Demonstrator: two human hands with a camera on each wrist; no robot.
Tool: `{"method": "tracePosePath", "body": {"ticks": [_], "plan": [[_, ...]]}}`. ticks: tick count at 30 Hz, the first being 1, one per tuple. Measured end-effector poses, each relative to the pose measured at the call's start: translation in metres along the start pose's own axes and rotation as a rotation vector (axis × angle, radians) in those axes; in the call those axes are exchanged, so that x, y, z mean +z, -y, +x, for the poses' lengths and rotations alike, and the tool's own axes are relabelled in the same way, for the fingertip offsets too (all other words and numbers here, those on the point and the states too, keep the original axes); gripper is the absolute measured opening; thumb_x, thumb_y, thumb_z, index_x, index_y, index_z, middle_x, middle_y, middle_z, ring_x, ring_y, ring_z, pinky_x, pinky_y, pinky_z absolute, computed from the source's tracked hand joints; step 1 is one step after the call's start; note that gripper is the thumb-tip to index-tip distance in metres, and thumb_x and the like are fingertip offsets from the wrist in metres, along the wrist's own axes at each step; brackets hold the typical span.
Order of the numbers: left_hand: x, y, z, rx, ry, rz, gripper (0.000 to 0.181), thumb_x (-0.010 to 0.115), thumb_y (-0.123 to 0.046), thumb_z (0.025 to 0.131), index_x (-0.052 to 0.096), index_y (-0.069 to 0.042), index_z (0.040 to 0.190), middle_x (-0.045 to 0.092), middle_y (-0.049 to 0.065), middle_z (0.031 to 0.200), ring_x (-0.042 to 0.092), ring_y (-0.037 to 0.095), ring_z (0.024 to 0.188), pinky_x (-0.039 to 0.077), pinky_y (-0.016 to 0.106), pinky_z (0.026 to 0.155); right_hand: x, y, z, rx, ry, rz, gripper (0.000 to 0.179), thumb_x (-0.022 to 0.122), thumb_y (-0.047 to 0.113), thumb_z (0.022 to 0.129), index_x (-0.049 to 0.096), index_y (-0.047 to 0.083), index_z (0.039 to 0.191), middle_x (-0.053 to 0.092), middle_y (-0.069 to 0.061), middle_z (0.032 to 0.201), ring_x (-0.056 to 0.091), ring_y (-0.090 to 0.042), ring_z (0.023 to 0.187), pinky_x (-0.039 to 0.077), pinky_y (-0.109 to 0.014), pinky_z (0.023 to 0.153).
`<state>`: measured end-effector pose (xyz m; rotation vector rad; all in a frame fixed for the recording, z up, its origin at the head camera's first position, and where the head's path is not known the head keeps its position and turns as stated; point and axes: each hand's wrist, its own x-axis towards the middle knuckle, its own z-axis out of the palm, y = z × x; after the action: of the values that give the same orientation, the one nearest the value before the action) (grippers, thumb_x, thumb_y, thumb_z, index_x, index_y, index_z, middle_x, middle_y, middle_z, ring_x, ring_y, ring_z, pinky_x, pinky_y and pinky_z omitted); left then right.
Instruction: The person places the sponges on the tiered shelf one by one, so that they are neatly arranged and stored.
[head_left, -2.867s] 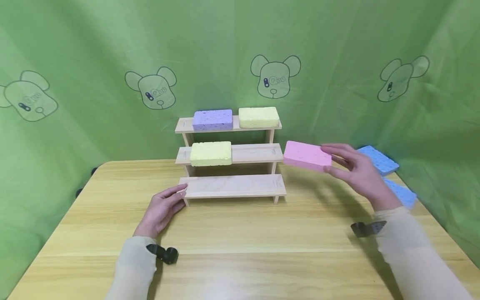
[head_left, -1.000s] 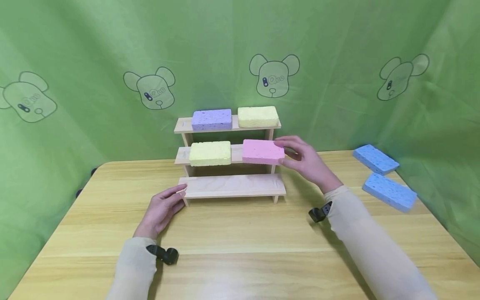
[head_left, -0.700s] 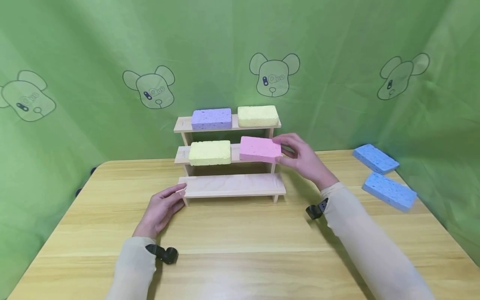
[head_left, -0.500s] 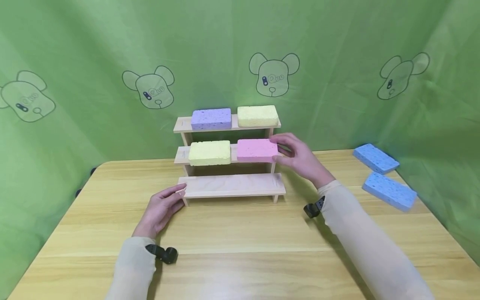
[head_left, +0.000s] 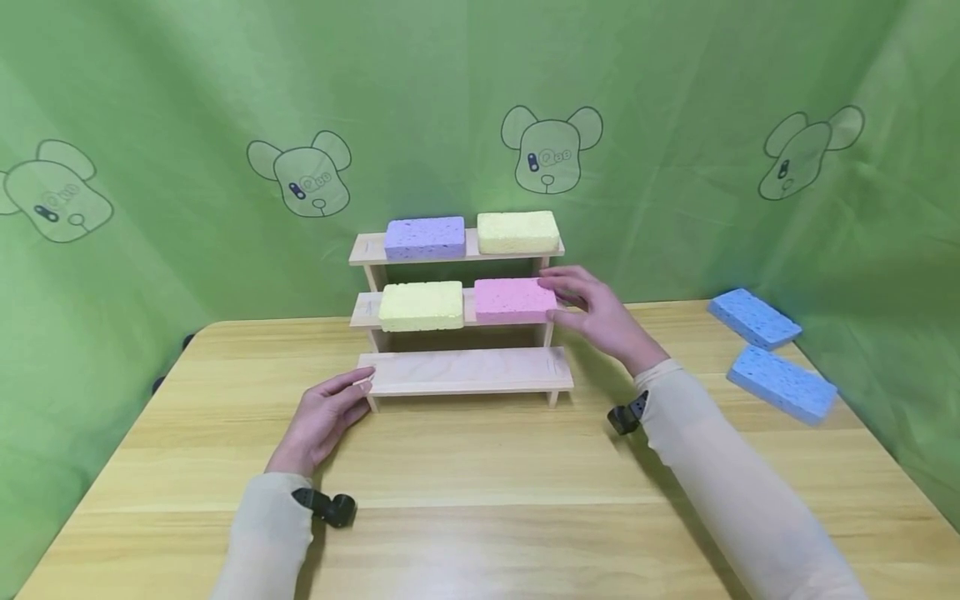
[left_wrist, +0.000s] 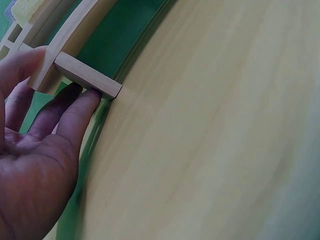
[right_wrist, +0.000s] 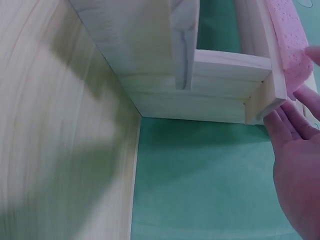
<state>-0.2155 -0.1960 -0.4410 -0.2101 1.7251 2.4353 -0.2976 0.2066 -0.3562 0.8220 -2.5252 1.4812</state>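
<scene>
On the middle step of a three-tier wooden display stand [head_left: 465, 372], the pink sponge [head_left: 513, 300] lies to the right of a yellow sponge [head_left: 422, 306]. My right hand [head_left: 600, 317] pinches the pink sponge's right end between thumb and fingers; the right wrist view shows the fingers by the shelf end. Low on the left, my left hand [head_left: 322, 421] grips the end of the bottom step, and in the left wrist view its fingers reach behind the wooden leg [left_wrist: 87, 75]. A purple sponge [head_left: 425, 238] and another yellow sponge [head_left: 517, 232] sit on the top step.
Two blue sponges, one farther back [head_left: 754, 318] and one nearer [head_left: 782, 384], lie at the right of the wooden table [head_left: 480, 517]. A green curtain [head_left: 420, 75] with mouse-head drawings hangs close behind the stand and along both sides.
Earlier the pink sponge was held in the air right of the stand. My right hand has carried it left onto the middle step, where it lies level. The left hand has stayed put.
</scene>
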Motion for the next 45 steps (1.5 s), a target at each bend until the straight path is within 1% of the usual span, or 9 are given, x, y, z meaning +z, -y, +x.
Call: {"method": "tracePosePath", "body": {"ticks": [4, 8, 17, 23, 29, 32, 36, 39, 45], "plan": [[0.001, -0.001, 0.0, 0.0, 0.001, 0.002, 0.022, 0.066, 0.001, 0.091, 0.076, -0.014, 0.104, 0.044, 0.017, 0.145, 0.063, 0.019, 0.109, 0.05, 0.034, 0.099, -0.007, 0.0, -0.005, 0.016, 0.0, 0.011, 0.054, 0.075, 0.017, 0.088, 0.056, 0.007, 0.137, 0.042, 0.001, 0.144, 0.04, -0.028, 0.134, 0.028, -0.045, 0.116], [0.002, -0.002, 0.001, 0.0, 0.004, 0.01, 0.022, 0.066, 0.0, 0.092, 0.076, -0.015, 0.103, 0.043, 0.017, 0.145, 0.063, 0.019, 0.109, 0.05, 0.034, 0.099, -0.019, 0.002, -0.016, 0.026, -0.014, 0.034, 0.054, 0.075, 0.012, 0.087, 0.055, 0.004, 0.137, 0.041, -0.001, 0.145, 0.04, -0.031, 0.134, 0.029, -0.048, 0.116], [-0.001, -0.001, 0.002, -0.001, 0.023, 0.026, 0.022, 0.064, 0.001, 0.093, 0.074, -0.012, 0.108, 0.04, 0.018, 0.148, 0.062, 0.02, 0.11, 0.05, 0.036, 0.099, -0.039, 0.006, -0.048, 0.075, -0.059, 0.022, 0.047, 0.07, 0.008, 0.092, 0.056, 0.006, 0.136, 0.047, -0.006, 0.138, 0.044, -0.028, 0.129, 0.041, -0.036, 0.109], [-0.003, -0.001, 0.001, -0.003, 0.033, 0.033, 0.025, 0.065, 0.0, 0.093, 0.071, -0.008, 0.115, 0.039, 0.019, 0.148, 0.061, 0.02, 0.111, 0.049, 0.036, 0.1, -0.052, 0.001, -0.068, 0.11, -0.067, -0.014, 0.045, 0.068, 0.008, 0.093, 0.055, 0.003, 0.136, 0.046, -0.008, 0.139, 0.043, -0.029, 0.129, 0.039, -0.043, 0.11], [-0.003, -0.002, 0.001, -0.008, 0.034, 0.033, 0.023, 0.065, -0.001, 0.093, 0.074, -0.012, 0.111, 0.039, 0.017, 0.149, 0.061, 0.02, 0.111, 0.05, 0.035, 0.1, -0.064, -0.008, -0.082, 0.107, -0.058, -0.095, 0.048, 0.068, 0.009, 0.094, 0.051, 0.001, 0.138, 0.048, -0.013, 0.138, 0.048, -0.035, 0.125, 0.044, -0.023, 0.103], [-0.002, -0.002, 0.001, -0.008, 0.036, 0.028, 0.023, 0.065, -0.001, 0.093, 0.074, -0.013, 0.11, 0.039, 0.016, 0.148, 0.061, 0.02, 0.111, 0.05, 0.035, 0.1, -0.07, -0.011, -0.089, 0.105, -0.057, -0.126, 0.05, 0.068, 0.009, 0.093, 0.05, 0.001, 0.139, 0.049, -0.015, 0.137, 0.051, -0.026, 0.123, 0.044, -0.014, 0.098], [-0.002, -0.003, 0.001, -0.002, 0.037, 0.032, 0.023, 0.065, -0.002, 0.093, 0.073, -0.012, 0.112, 0.039, 0.018, 0.149, 0.061, 0.02, 0.111, 0.049, 0.035, 0.1, -0.074, -0.013, -0.096, 0.084, -0.06, -0.139, 0.046, 0.069, 0.006, 0.092, 0.054, -0.001, 0.135, 0.05, -0.015, 0.135, 0.051, -0.008, 0.117, 0.044, -0.015, 0.099], [-0.003, -0.003, 0.0, -0.001, 0.04, 0.034, 0.025, 0.065, -0.001, 0.093, 0.072, -0.01, 0.115, 0.038, 0.018, 0.149, 0.061, 0.02, 0.111, 0.049, 0.035, 0.1, -0.076, -0.013, -0.1, 0.079, -0.062, -0.144, 0.045, 0.069, 0.006, 0.092, 0.054, -0.002, 0.134, 0.05, -0.015, 0.135, 0.051, -0.014, 0.118, 0.043, -0.015, 0.1], [-0.002, -0.002, 0.0, 0.004, 0.046, 0.049, 0.03, 0.065, -0.001, 0.093, 0.067, -0.003, 0.123, 0.038, 0.018, 0.149, 0.061, 0.02, 0.111, 0.05, 0.036, 0.1, -0.082, -0.018, -0.113, 0.154, -0.076, -0.161, 0.046, 0.067, 0.011, 0.095, 0.051, 0.0, 0.137, 0.05, -0.013, 0.135, 0.046, -0.032, 0.125, 0.038, -0.01, 0.1]]}}
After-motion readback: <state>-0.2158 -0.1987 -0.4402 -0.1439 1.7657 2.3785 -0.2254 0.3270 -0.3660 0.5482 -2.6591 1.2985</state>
